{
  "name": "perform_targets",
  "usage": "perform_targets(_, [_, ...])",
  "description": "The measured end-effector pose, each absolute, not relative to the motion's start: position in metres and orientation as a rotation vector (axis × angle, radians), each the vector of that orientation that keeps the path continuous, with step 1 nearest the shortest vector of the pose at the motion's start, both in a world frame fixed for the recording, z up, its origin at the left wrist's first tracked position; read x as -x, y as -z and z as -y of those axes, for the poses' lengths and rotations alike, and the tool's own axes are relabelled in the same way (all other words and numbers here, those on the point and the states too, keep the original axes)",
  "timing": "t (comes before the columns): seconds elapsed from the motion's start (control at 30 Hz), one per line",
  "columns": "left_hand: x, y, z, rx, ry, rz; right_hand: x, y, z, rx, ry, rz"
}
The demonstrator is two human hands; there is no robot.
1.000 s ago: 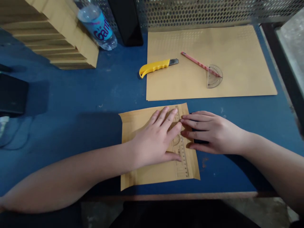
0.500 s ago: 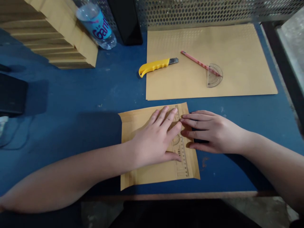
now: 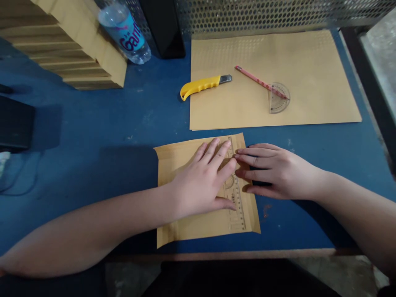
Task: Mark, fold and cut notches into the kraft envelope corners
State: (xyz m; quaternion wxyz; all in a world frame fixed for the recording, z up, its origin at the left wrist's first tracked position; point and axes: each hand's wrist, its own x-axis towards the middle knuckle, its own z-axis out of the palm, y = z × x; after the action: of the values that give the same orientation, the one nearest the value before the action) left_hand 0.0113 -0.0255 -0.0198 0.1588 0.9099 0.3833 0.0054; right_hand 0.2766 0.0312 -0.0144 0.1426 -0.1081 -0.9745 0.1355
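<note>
A piece of brown paper [image 3: 198, 227] with creased left and right edges lies on the blue table in front of me. Across its right part, running away from me, is a clear plastic ruler [image 3: 237, 216] with printed markings. My left hand [image 3: 202, 181] lies spread over the paper, its fingers pressing on the ruler and hiding part of it. From the right, my right hand [image 3: 275, 171] reaches in with fingers stretched out; its fingertips touch the paper's right flap beside the ruler's edge.
Larger brown sheets [image 3: 222, 111] lie behind, bearing a yellow utility knife [image 3: 201, 86] with its blade out, a pink pencil [image 3: 252, 77] and a clear protractor [image 3: 278, 103]. A water bottle [image 3: 130, 37], a black box [image 3: 163, 29] and stacked brown pieces [image 3: 102, 53] stand at the back left.
</note>
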Motion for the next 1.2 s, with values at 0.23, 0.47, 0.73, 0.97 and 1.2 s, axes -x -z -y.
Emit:
perform_targets(0.23, [-0.0113,0.0195,0.0252,-2.607,-0.004,-1.094,-0.2759,0.0149,-0.031,0.309,-0.397,2.809])
perform_targets(0.47, [-0.0114,0.0191,0.0253,-2.597,0.009,-1.103,-0.2765,0.0147,-0.0314,0.303,-0.397,2.805])
perform_targets(0.73, [-0.0114,0.0189,0.0253,-2.581,0.009,-1.113,-0.2758,0.0139,-0.0313,0.306,-0.386,2.805])
perform_targets(0.97, [-0.013,0.0167,0.0254,-2.593,0.039,-1.114,-0.2765,0.0147,-0.0313,0.298,-0.4,2.789])
perform_targets(1.2, [-0.0155,0.0126,0.0258,-2.644,0.103,-1.123,-0.2773,0.0133,-0.0369,0.297,-0.537,2.636])
